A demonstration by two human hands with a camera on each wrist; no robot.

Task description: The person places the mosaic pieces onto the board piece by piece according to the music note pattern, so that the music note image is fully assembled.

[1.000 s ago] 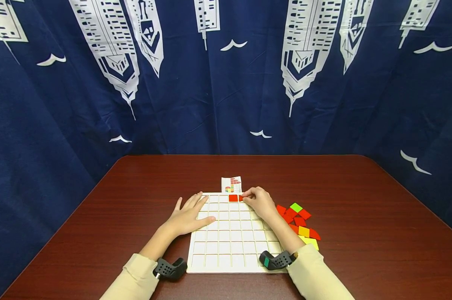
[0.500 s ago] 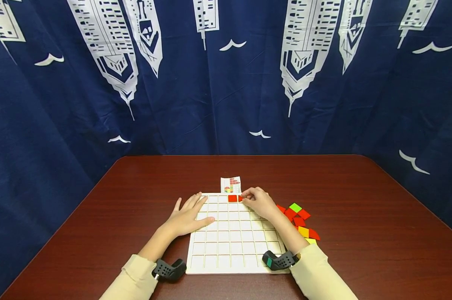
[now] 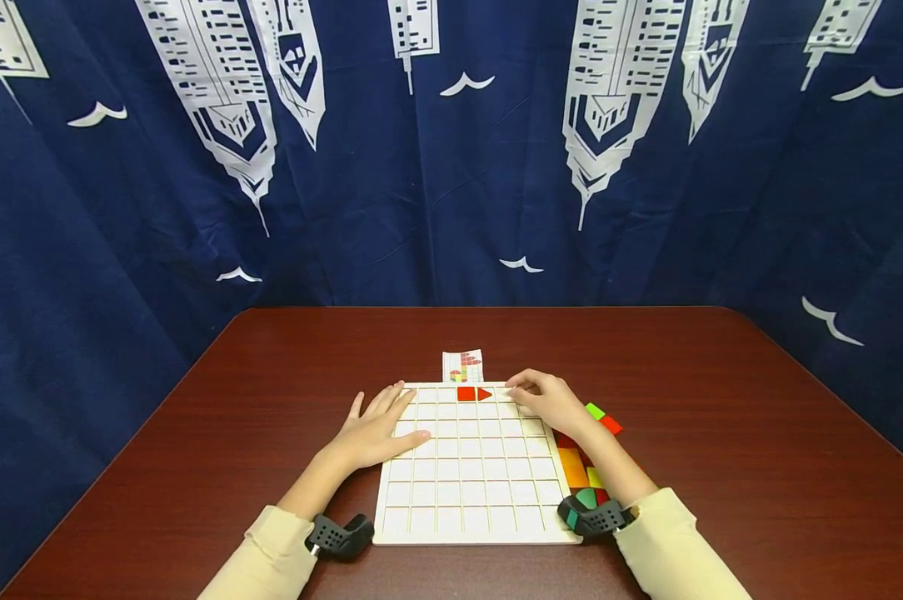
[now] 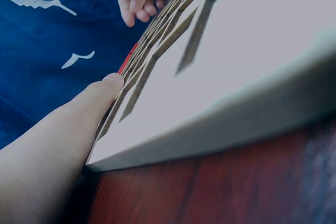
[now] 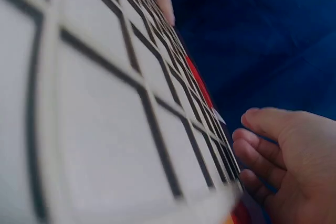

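A white grid board [image 3: 462, 471] lies on the table. In its far row sit a red square tile [image 3: 466, 393] and, right beside it, a red triangular tile [image 3: 484, 393] pointing right. My left hand [image 3: 376, 433] rests on the board's left side with its fingers spread and the thumb over the squares. Near the far right corner of the board is my right hand [image 3: 552, 404], apart from the red tiles. The right wrist view shows its fingers [image 5: 260, 153] loosely bent, with nothing between them and the thumb.
Behind the board lies a small printed card [image 3: 462, 367] with a coloured block pattern. Loose tiles, among them an orange one [image 3: 572, 468] and a green one [image 3: 596, 411], lie along the board's right edge, partly hidden under the right forearm. A blue curtain [image 3: 451, 208] hangs behind the table.
My right hand has let go of the red triangular tile and moved right, leaving the tile in the far row. My left hand has stayed in place.
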